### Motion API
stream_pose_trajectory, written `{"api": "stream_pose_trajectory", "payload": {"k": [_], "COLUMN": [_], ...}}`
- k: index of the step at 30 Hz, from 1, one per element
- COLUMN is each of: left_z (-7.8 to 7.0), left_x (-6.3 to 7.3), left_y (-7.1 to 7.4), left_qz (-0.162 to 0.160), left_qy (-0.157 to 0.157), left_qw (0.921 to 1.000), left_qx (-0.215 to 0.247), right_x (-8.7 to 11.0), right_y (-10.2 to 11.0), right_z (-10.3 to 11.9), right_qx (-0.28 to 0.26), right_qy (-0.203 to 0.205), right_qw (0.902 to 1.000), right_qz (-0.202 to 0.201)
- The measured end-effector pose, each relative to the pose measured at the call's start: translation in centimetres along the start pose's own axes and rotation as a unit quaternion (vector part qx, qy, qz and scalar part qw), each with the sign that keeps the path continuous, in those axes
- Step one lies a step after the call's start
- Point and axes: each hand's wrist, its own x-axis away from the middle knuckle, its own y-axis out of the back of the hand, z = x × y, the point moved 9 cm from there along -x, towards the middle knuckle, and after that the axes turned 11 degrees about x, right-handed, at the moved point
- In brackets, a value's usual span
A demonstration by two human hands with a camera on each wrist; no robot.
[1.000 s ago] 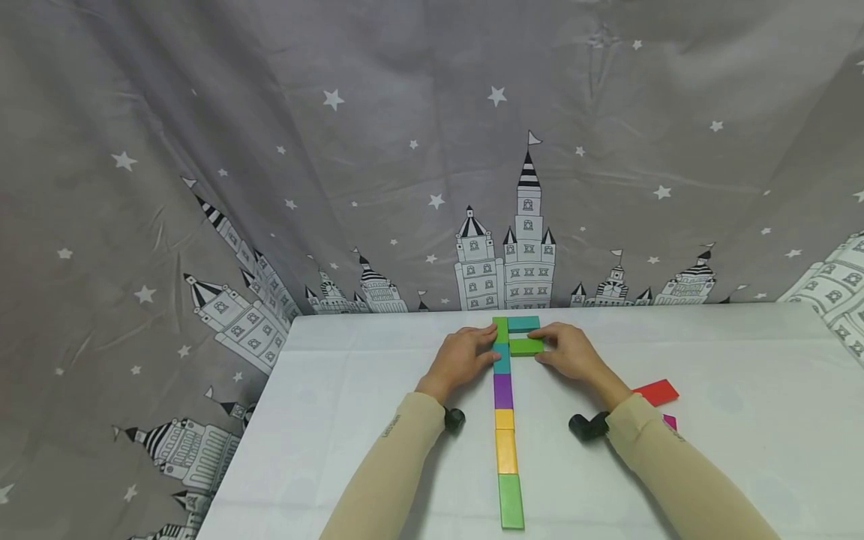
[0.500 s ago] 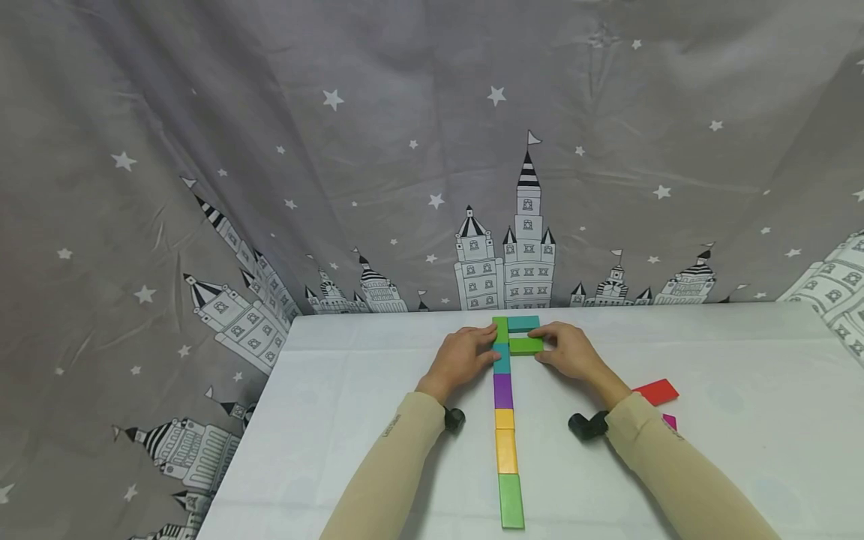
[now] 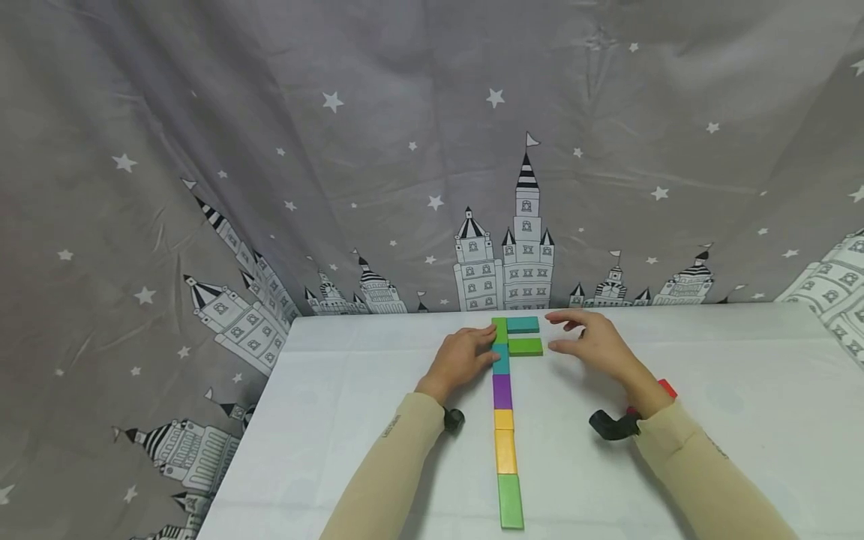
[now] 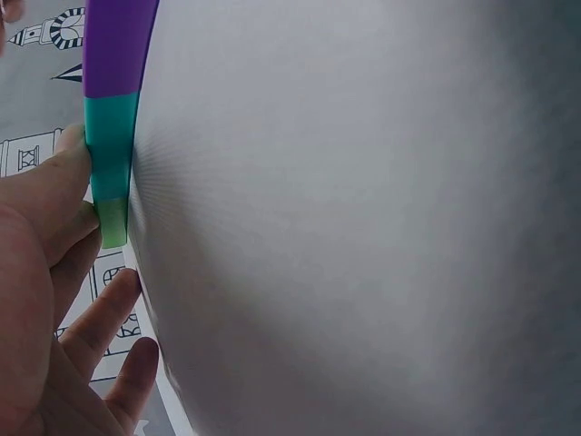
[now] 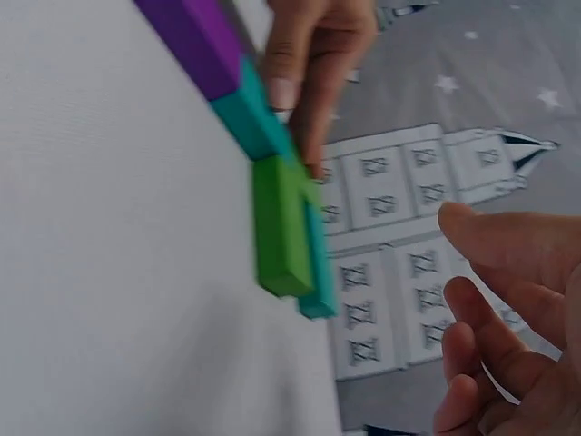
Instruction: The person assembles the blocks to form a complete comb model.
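Colored rectangular blocks lie end to end in a column. From the far end come a green block (image 3: 500, 328), a teal block (image 3: 500, 364) and a purple block (image 3: 502, 391). A second teal block (image 3: 523, 325) and a second green block (image 3: 525, 347) jut right from the column's far part, with a gap between them. My left hand (image 3: 459, 360) touches the left side of the column, thumb by the teal block and a finger by the green one. My right hand (image 3: 597, 345) hovers right of the jutting blocks, thumb and fingers apart, holding nothing.
Nearer, the column runs on through yellow blocks (image 3: 505, 450) to a light green block (image 3: 511, 501). A red block (image 3: 667, 388) is partly hidden behind the right wrist. A grey curtain (image 3: 405, 112) printed with castles hangs at the white table's (image 3: 351, 367) far edge.
My right hand has let go of the jutting green block and moved right, its fingers spread. That block stays against the column. The left hand has stayed in place.
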Motion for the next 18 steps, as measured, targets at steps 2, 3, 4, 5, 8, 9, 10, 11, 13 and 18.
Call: {"api": "stream_pose_trajectory", "payload": {"k": [2,3,4,5,8,9,10,11,13,18], "left_z": [0.0,0.0,0.0,-0.1,-0.1,0.0,0.0,0.0,0.0,0.1], "left_x": [0.0,0.0,0.0,0.1,0.0,0.0,0.0,0.0,0.0,0.0], "left_y": [0.0,0.0,0.1,0.1,0.1,0.1,0.1,0.1,0.1,0.0], "left_qz": [-0.001,-0.001,-0.001,-0.002,-0.001,0.0,0.0,0.0,0.0,0.003], "left_qy": [0.0,0.0,0.0,0.0,0.001,0.001,0.002,0.002,0.003,0.007], "left_qw": [1.0,1.0,1.0,1.0,1.0,1.0,1.0,1.0,1.0,1.0], "left_qx": [0.002,0.003,0.004,0.004,0.005,0.005,0.005,0.006,0.006,0.003], "right_x": [0.6,0.9,1.2,1.5,2.6,3.0,3.4,3.8,4.6,6.3], "right_y": [0.8,1.3,1.7,2.0,3.1,3.4,3.8,4.1,4.6,5.4], "right_z": [-0.1,-0.2,-0.3,-0.6,-1.4,-1.7,-2.0,-2.3,-2.8,-4.2], "right_qx": [0.0,0.0,0.0,0.002,0.003,0.005,0.008,0.012,0.02,0.036], "right_qy": [0.004,0.004,0.003,0.0,-0.01,-0.014,-0.017,-0.019,-0.019,-0.017], "right_qw": [1.0,1.0,1.0,1.0,0.9999,0.9999,0.9998,0.9997,0.9996,0.9991], "right_qz": [0.0,0.0,-0.001,-0.001,0.0,-0.001,-0.001,-0.002,-0.006,-0.015]}}
